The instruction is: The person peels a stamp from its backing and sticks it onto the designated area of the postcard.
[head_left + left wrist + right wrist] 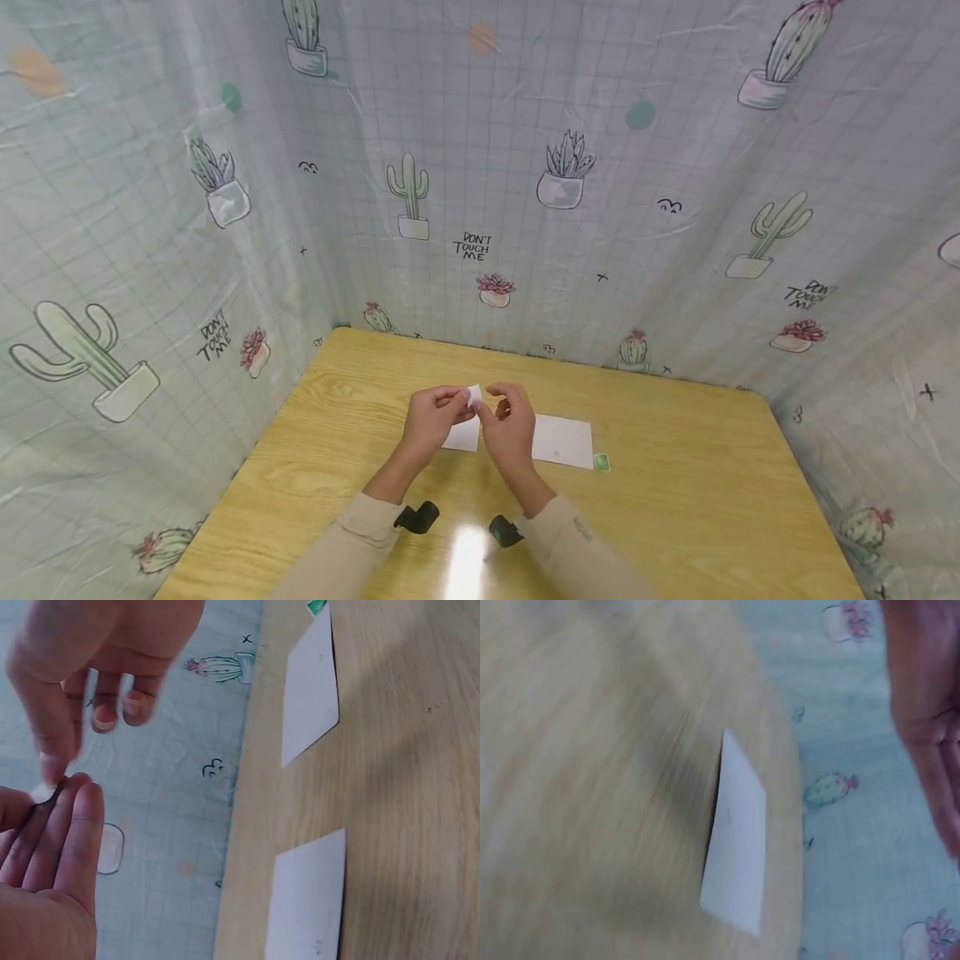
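The small white piece point(474, 395) is held up between the two hands, near the middle of the scene and above the wooden table point(675, 483). The left hand point(429, 421) pinches it between thumb and fingers, which apparently steadies it and leaves the other side within reach. The right hand point(510, 429) sets its thumb tip at the piece, fingers bent; whether its forefinger closes on the piece as well cannot be told. Raising it off the table probably gives both thumbs access to its edge. The left white sheet point(462, 435) and the right white sheet point(564, 442) lie flat, presumably set aside within easy reach. A small green piece point(602, 462) sits at the right sheet's near right corner; contact is not certain. The head view shows the left sheet partly covered by the hands; the left wrist view exposes the bare gap between the sheets and the left hand's fingers, laid side by side. The right wrist view is blurred, showing one sheet and part of a hand, which hand undetermined, with no white piece visible.
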Tool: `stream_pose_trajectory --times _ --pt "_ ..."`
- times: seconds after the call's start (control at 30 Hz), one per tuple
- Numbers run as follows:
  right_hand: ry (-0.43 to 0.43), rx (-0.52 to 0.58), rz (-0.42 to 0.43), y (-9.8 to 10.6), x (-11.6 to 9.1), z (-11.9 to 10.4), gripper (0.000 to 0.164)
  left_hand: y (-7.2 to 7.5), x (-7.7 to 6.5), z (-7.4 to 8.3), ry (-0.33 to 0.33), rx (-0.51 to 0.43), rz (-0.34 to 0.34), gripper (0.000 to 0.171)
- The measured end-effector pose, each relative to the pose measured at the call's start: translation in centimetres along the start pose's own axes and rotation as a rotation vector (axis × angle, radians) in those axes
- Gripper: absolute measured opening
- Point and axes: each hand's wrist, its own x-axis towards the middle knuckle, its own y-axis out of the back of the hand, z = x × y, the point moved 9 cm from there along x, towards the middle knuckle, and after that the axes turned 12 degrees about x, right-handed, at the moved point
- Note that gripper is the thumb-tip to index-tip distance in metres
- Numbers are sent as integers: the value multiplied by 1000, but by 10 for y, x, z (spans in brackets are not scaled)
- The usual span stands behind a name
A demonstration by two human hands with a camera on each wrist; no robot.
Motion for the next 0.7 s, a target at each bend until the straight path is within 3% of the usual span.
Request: stream_pose_trajectory --times 0.1,0.13,0.2,0.37,0.7 --pt "422 -219 -117 -9 -4 -31 16 2 0 2 43 7 -9 27" --pt "522 -267 -155 -11 -6 -38 16 3 0 3 50 11 -15 26" --pt "629 -331 -231 -16 -8 -48 13 4 0 5 66 16 -32 26" --pt "667 -402 -321 -18 -6 -56 12 5 0 4 123 -19 -60 26" --pt "696 -412 -365 -20 -8 -54 12 6 -1 -1 158 -29 -133 35"
